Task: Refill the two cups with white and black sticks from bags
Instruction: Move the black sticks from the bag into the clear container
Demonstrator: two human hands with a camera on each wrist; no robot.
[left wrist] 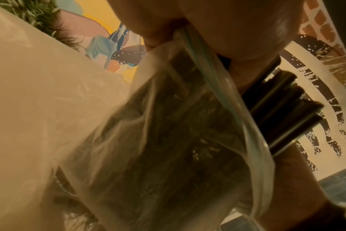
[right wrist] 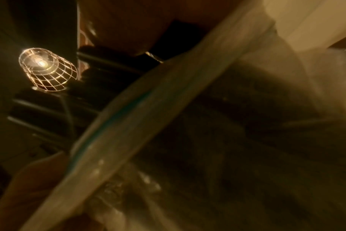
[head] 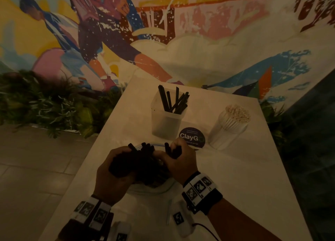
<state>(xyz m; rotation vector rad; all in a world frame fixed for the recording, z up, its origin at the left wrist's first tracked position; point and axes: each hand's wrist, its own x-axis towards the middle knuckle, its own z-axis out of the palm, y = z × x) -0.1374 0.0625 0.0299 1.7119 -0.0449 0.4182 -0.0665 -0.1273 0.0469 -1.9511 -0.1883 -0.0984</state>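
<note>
A clear zip bag (head: 154, 187) full of black sticks (head: 145, 161) is held over the near part of the white table (head: 244, 177). My left hand (head: 116, 170) grips the bag's left side. My right hand (head: 178, 159) is curled round a few black sticks (head: 172, 150) at the bag's mouth. In the left wrist view the bag (left wrist: 168, 140) fills the frame, with black sticks (left wrist: 282, 109) poking out past its blue-edged rim. Farther back stands a translucent square cup (head: 167, 119) with several black sticks in it. To its right is a cup packed with white sticks (head: 233, 123).
A round dark "ClayGo" sticker (head: 192, 136) lies on the table between the cups and my hands. Green plants (head: 47, 103) line the table's left side below a painted wall. A caged lamp (right wrist: 46, 69) glows in the right wrist view. Tiled floor (head: 36, 168) lies left.
</note>
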